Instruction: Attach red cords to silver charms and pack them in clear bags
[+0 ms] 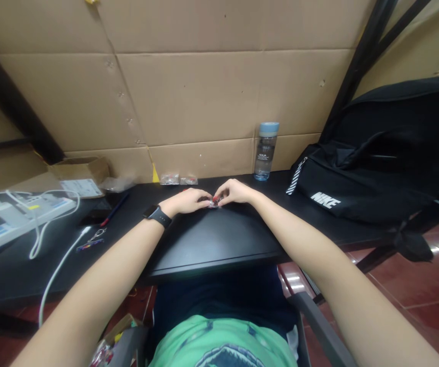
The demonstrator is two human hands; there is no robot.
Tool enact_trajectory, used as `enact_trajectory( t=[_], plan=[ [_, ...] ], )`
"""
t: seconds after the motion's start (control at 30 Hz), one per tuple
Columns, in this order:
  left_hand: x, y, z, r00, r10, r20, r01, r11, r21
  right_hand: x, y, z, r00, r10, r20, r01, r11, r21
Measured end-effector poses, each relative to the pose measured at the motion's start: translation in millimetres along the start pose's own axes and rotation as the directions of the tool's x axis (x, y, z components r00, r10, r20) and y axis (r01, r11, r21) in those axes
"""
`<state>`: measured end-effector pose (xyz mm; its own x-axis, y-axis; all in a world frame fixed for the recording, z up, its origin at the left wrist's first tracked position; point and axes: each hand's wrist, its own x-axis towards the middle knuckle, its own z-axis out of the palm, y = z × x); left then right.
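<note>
pinching a small shiny packet (pixel 213 202) with red on it, the left hand (pixel 191 201) and right hand (pixel 234 192) meet over the middle of the desk, fingertips closed on it from either side; the fingers hide much of it. a black smartwatch (pixel 158 216) sits on the left wrist.

just behind the hands, two clear plastic packets (pixel 170 179) lie side by side near the back edge. a crumpled clear bag (pixel 118 184) is farther left, beside an open cardboard box (pixel 79 176) with a white label. nearer the front on that side are a red-and-blue pen (pixel 114 209), a dark flat object (pixel 94 217), small metal scissors (pixel 96 236) and a white charging cable (pixel 56 273). a white power strip (pixel 24 220) with tangled leads fills the far left. to the right, a clear water bottle (pixel 265 158) with a blue lid stands upright close to the wall, and a black nike duffel bag (pixel 357 188) takes up the right end. nothing stands between the forearms.

the black desk (pixel 211 239) has a smooth, dull top. behind it rise creased cardboard panels (pixel 188 97), flanked by slanting black metal bars (pixel 351 76). below are grey chair armrests (pixel 320 326) and a glossy red tiled floor (pixel 425 278).
</note>
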<state>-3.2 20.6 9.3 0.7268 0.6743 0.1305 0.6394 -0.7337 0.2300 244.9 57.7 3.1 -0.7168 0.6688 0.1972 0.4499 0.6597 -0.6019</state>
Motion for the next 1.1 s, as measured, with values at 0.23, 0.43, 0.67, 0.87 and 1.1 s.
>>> enact_trajectory(
  t=[0.23, 0.43, 0.67, 0.87, 1.1],
  plan=[
    [-0.8, -0.7, 0.1, 1.000, 0.001, -0.023, -0.002, 1.000, -0.008, 0.1, -0.3, 2.0, 1.000, -0.008, -0.028, 0.004, 0.992, -0.128],
    [-0.7, 2.2, -1.8, 0.999, 0.003, -0.049, -0.004, 1.000, -0.016, 4.3, 2.7, 5.9, 0.997, -0.045, -0.057, 0.032, 0.979, -0.201],
    [-1.0, 1.1, -3.3, 1.000, -0.030, -0.008, 0.029, 0.994, -0.102, 3.3, -0.8, 5.4, 0.998, -0.040, -0.040, 0.032, 0.984, -0.177],
    [-0.9, 2.5, -6.5, 0.996, -0.045, -0.071, 0.044, 0.999, -0.018, 3.2, 1.5, 7.7, 1.000, -0.015, -0.003, 0.015, 1.000, 0.007],
    [1.2, -5.2, 2.4, 0.988, -0.093, -0.124, 0.086, 0.994, -0.064, 1.7, -0.1, -1.1, 0.997, 0.077, 0.004, -0.077, 0.997, 0.033]
  ],
)
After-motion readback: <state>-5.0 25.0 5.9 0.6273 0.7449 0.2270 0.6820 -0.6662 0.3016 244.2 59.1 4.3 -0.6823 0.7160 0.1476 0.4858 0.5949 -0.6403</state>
